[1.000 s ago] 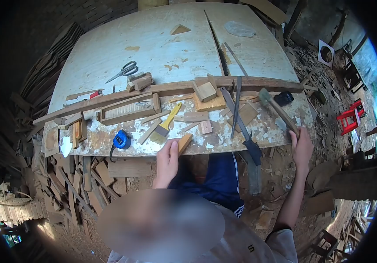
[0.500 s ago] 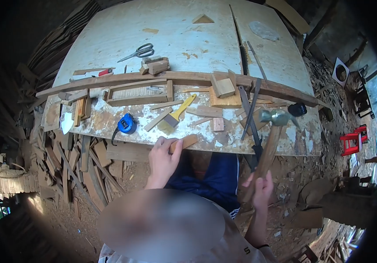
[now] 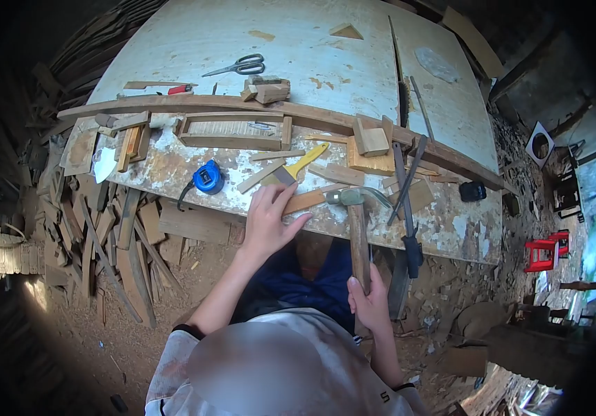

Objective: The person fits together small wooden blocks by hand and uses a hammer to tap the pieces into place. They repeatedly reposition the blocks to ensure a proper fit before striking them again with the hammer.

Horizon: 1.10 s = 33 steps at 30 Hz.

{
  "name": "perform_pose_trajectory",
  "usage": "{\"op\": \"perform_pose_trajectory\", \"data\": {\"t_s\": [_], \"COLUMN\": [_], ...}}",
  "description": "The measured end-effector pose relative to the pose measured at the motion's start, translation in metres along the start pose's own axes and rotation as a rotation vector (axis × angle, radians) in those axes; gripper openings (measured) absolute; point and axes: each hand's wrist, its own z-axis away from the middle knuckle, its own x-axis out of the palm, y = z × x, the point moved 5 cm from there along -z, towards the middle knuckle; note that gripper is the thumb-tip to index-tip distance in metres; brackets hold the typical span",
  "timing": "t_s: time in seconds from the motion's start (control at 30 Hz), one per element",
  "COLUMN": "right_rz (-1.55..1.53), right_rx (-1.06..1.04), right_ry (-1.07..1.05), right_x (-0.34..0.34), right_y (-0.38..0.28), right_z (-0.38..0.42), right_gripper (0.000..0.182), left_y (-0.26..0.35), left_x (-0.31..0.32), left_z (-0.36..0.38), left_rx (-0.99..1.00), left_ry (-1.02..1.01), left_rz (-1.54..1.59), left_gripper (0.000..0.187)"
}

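Observation:
My left hand (image 3: 269,218) presses a small wooden piece (image 3: 306,201) down at the near edge of the workbench (image 3: 326,48), fingers spread over its left end. My right hand (image 3: 369,299) grips the lower end of a hammer's wooden handle (image 3: 358,239). The hammer's metal head (image 3: 351,197) rests right at the wooden piece's right end. A yellow-handled brush (image 3: 296,166) lies just beyond my left hand.
A blue tape measure (image 3: 208,177), scissors (image 3: 237,67), a wooden frame (image 3: 234,132), a long slat (image 3: 194,104), files (image 3: 406,179), several wood blocks and offcuts lie on the bench. Scrap wood (image 3: 111,236) piles below left. A red stool (image 3: 544,253) stands right.
My right hand brought the hammer from the bench's right side across to the middle, its head now down at the wooden piece. My left hand flattened over the piece. The view shifted.

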Motion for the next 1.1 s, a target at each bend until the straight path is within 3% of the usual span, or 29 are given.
{"op": "perform_pose_trajectory", "data": {"t_s": [0.13, 0.43, 0.7, 0.93, 1.1], "right_rz": [0.006, 0.032, 0.323, 0.748, 0.539], "right_rx": [0.013, 0.009, -0.255, -0.397, -0.376], "right_ry": [0.002, 0.025, 0.168, 0.086, 0.158], "right_x": [0.010, 0.019, 0.004, 0.006, -0.002], "right_y": [-0.009, -0.020, -0.040, -0.062, -0.069], "right_z": [-0.005, -0.014, -0.003, -0.011, 0.003], "right_gripper": [0.029, 0.028, 0.044, 0.050, 0.051], "left_y": [-0.014, -0.015, -0.017, -0.021, -0.019], "left_x": [0.016, 0.019, 0.017, 0.014, 0.013], "left_z": [-0.005, -0.001, 0.001, 0.003, 0.002], "left_rx": [0.016, 0.046, 0.033, 0.043, 0.052], "left_ry": [-0.104, -0.190, -0.175, -0.191, -0.132], "left_rz": [0.045, -0.048, -0.047, -0.001, 0.003], "left_gripper": [0.051, 0.039, 0.039, 0.038, 0.035]}}
